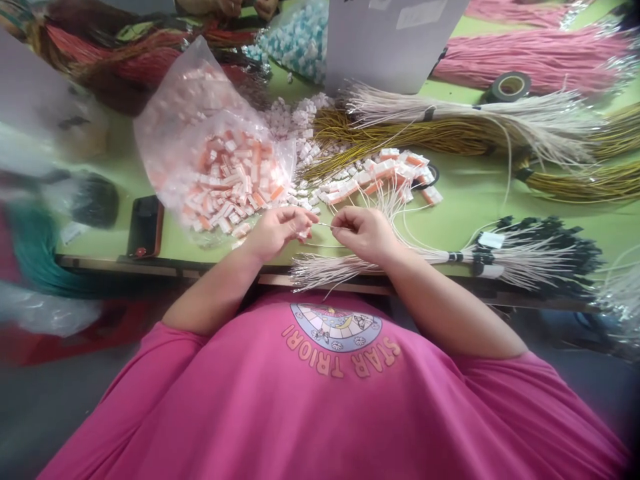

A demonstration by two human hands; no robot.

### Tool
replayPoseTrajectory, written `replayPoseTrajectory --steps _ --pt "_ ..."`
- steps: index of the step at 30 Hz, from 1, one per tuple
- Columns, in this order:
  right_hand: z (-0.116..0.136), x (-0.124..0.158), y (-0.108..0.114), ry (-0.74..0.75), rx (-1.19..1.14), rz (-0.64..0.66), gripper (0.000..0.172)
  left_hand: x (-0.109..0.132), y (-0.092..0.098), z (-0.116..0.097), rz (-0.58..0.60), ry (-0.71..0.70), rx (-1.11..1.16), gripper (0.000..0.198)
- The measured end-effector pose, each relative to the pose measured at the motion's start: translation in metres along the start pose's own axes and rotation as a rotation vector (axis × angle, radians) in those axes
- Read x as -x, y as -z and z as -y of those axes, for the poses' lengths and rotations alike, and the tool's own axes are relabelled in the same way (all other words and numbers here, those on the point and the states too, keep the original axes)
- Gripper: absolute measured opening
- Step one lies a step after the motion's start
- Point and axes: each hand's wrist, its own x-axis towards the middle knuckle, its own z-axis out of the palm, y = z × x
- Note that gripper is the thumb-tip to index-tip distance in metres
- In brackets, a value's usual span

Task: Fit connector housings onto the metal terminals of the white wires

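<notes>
My left hand (280, 232) is closed in a pinch on a small white-and-orange connector (304, 233), partly hidden by the fingers. Facing it, my right hand (364, 233) pinches a thin white wire (325, 225) whose end points at the connector. Whether the wire tip is inside the connector I cannot tell. Just beyond both hands lie white wires with orange-and-white connectors (385, 175) on their ends. A white wire bundle (345, 267) lies under and beside my right wrist, along the table's front edge.
A clear plastic bag (175, 127) of loose connectors lies open left of centre, with a phone (145, 227) beside it. Yellow wires (450, 137), pink wires (530, 57) and black tape (510, 87) are at the right. Another person's hands (245, 8) show at the far edge.
</notes>
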Motion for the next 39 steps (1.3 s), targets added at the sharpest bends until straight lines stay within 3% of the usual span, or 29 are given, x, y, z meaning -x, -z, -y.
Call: replayPoseTrajectory --steps 6,12,19,26,35,39 --pt "-0.003 -0.002 -0.003 0.009 0.066 0.009 0.009 -0.004 -0.006 0.01 -0.082 0.053 -0.072 0.04" --pt "-0.002 -0.002 -0.004 -0.004 0.07 -0.019 0.018 -0.001 -0.007 0.013 -0.06 0.168 0.054 0.042" --pt "-0.001 -0.003 -0.004 -0.017 0.154 -0.005 0.018 -0.002 -0.007 0.014 -0.081 0.128 0.029 0.05" --pt "0.001 -0.004 -0.005 -0.055 0.146 0.034 0.019 -0.003 -0.009 0.02 -0.113 0.083 -0.03 0.036" --pt "-0.004 -0.004 -0.016 -0.055 0.208 0.033 0.017 -0.005 -0.019 0.019 -0.103 0.099 -0.123 0.034" --pt "-0.008 -0.005 -0.013 -0.012 0.219 0.042 0.019 -0.004 -0.016 0.018 -0.083 0.068 -0.266 0.034"
